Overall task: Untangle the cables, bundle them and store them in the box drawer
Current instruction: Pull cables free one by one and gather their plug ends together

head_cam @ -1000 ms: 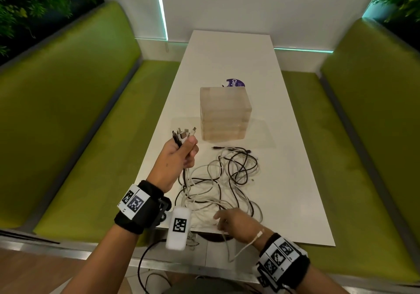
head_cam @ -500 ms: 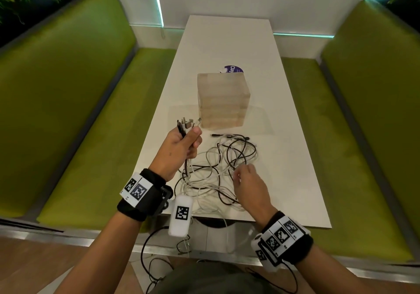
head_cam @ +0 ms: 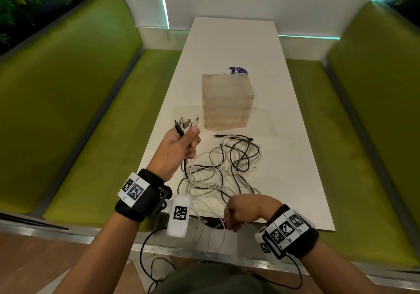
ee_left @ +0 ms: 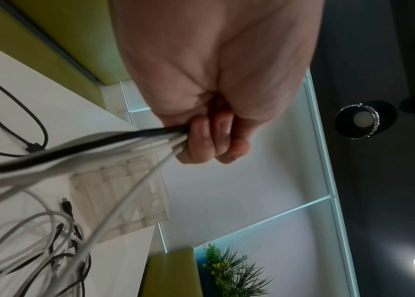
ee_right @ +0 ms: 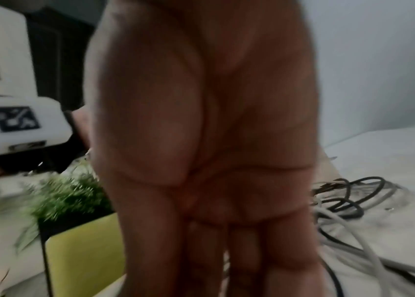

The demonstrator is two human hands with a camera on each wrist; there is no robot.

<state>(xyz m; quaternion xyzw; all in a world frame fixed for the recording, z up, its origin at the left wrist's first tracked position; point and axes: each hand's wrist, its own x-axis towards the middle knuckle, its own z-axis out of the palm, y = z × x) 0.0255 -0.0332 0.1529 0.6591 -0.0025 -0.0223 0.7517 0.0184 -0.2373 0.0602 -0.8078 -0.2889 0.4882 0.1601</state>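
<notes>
On the white table (head_cam: 284, 157) between green benches, tangled cables (head_cam: 225, 171) lie between the hands: left hand (head_cam: 179, 148) grips their plug ends, right hand (head_cam: 245, 211) pinches a white strand at the near edge.

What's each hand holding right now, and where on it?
Left hand grips the cables just below their plugs. Right hand pinches a white cable's slack at the table edge.
</notes>
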